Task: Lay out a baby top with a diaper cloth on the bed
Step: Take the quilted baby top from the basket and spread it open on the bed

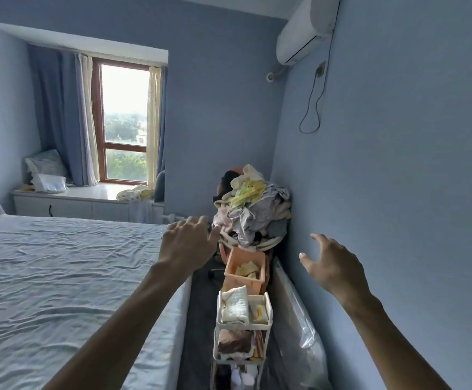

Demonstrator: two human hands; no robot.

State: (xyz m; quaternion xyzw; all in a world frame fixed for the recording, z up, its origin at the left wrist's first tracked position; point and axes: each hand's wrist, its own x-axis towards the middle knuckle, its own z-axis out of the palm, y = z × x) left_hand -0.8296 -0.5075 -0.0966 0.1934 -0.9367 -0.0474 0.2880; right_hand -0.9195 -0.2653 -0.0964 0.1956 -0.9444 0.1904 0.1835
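Observation:
A heap of clothes (253, 209) fills a basket against the blue wall, with yellow and grey pieces on top; I cannot tell a baby top or a diaper cloth apart in it. The bed (60, 277) with a wrinkled pale blue sheet spreads across the left. My left hand (187, 240) reaches out over the bed's right edge, just left of the heap, fingers spread and holding nothing. My right hand (330, 263) hovers near the wall to the right of the heap, fingers spread and empty.
In the narrow aisle between bed and wall stand a pink bin (244, 270) and a white tiered cart (243, 327) stuffed with cloths. A plastic-wrapped panel (296, 319) leans along the wall. A window seat (88, 194) with bags lies beyond the bed.

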